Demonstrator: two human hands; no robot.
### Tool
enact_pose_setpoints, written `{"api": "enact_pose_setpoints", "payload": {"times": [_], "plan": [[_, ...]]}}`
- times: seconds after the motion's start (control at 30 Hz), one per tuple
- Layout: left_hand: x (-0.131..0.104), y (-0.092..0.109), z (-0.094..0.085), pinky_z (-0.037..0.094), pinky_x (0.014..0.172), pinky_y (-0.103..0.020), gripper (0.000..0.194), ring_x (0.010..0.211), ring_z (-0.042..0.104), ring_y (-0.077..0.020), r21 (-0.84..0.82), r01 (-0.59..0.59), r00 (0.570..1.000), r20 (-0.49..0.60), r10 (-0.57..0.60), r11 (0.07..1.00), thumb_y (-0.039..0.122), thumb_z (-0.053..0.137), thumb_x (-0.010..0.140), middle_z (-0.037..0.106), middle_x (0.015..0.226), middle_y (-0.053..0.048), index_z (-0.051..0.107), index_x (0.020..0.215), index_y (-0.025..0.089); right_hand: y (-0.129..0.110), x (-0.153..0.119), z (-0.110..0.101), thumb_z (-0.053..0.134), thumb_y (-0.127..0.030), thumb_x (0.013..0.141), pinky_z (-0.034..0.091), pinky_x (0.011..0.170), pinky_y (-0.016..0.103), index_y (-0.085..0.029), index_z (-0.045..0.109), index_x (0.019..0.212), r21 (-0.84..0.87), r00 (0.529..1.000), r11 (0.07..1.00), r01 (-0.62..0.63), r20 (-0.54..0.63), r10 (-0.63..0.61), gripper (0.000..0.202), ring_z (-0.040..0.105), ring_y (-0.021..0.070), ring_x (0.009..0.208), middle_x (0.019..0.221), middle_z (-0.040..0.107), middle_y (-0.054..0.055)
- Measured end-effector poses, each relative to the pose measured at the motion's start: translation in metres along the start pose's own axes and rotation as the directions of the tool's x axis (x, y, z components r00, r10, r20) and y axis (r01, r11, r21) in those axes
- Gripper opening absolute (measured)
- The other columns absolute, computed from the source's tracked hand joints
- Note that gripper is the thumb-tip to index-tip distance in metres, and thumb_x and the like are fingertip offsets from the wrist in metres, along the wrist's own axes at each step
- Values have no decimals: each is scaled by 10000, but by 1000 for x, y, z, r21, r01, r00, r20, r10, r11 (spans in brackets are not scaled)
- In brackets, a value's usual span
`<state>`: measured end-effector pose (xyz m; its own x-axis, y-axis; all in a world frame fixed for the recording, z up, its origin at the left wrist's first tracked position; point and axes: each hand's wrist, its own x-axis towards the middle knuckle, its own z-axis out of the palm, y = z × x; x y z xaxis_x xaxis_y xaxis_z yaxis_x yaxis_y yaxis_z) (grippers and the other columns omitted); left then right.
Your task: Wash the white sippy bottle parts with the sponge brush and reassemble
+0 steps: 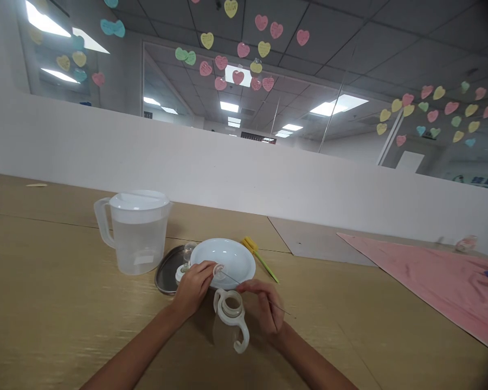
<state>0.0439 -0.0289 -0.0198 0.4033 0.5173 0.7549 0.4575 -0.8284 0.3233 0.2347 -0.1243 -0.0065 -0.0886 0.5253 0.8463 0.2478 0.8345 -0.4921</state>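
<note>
Small clear piece (218, 272) over near edge of white bowl (249, 265), pinched in closed left hand (193, 288); right hand (267, 306) closed round thin rod (230, 278), whose off-centre push could knock piece loose.

At the near rim of the white bowl (223, 250), my left hand (194, 287) pinches a small clear piece (218, 271); my right hand (267, 304) guides a thin rod (231, 278) to it. From the bowl, the handled bottle (230, 319) stands at six o'clock, the jug (140, 238) at ten.

Bare forearms (146, 346) tapering to bare hands (194, 290)
</note>
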Motion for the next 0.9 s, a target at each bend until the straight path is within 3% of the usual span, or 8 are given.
{"api": "enact_pose_setpoints", "payload": {"times": [0.23, 0.57, 0.63, 0.7, 0.8, 0.9], "plan": [[2, 1, -2, 479, 766, -292, 305, 868, 597, -166, -17, 12, 1000, 8, -12, 1000, 232, 352, 913, 654, 1004, -46, 636, 1024, 216, -2, 4, 0, 288, -218, 950, 511, 792, 333, -218, 557, 1049, -54, 998, 999, -1, 58, 4, 287, 628, 183, 898, 963, 660, 68], [3, 2, -3, 466, 771, -284, 317, 893, 597, -159, -59, 17, 999, 52, -13, 998, 257, 336, 926, 650, 1007, -33, 627, 1050, 239, -4, 10, 5, 301, -271, 956, 483, 824, 306, -197, 582, 1027, -149, 982, 981, -126, 123, 145, 299, 610, 172, 922, 1008, 651, 82], [4, 3, -4, 464, 792, -292, 304, 909, 594, -162, -79, 37, 998, 59, -33, 996, 271, 344, 928, 650, 1016, -34, 619, 1053, 230, -1, 10, 5, 325, -300, 950, 474, 830, 309, -194, 586, 1006, -144, 983, 979, -145, 95, 160, 287, 594, 176, 936, 1046, 632, 88], [5, 4, -5, 457, 816, -299, 291, 933, 588, -164, -92, 63, 997, 60, -58, 994, 285, 356, 927, 648, 1034, -33, 602, 1073, 228, 4, 10, 4, 367, -339, 935, 483, 754, 285, -186, 598, 946, -137, 979, 970, -201, 10, 204, 278, 590, 165, 842, 946, 634, 77], [6, 5, -7, 434, 841, -318, 284, 967, 579, -174, -65, 79, 996, 43, -77, 995, 294, 372, 924, 651, 1061, -27, 576, 1110, 231, 12, 14, 4, 427, -405, 906, 455, 558, 231, -172, 603, 833, -13, 925, 934, -358, -138, 353, 301, 535, 125, 614, 685, 577, 19], [7, 4, -10, 412, 823, -345, 263, 957, 577, -194, -7, 91, 995, 33, -91, 996, 316, 407, 911, 663, 1038, -22, 599, 1068, 228, 17, 21, 4, 501, -482, 846, 458, 491, 239, -162, 587, 757, 267, 829, 851, -453, -224, 512, 343, 532, 122, 535, 627, 578, 8]]}}
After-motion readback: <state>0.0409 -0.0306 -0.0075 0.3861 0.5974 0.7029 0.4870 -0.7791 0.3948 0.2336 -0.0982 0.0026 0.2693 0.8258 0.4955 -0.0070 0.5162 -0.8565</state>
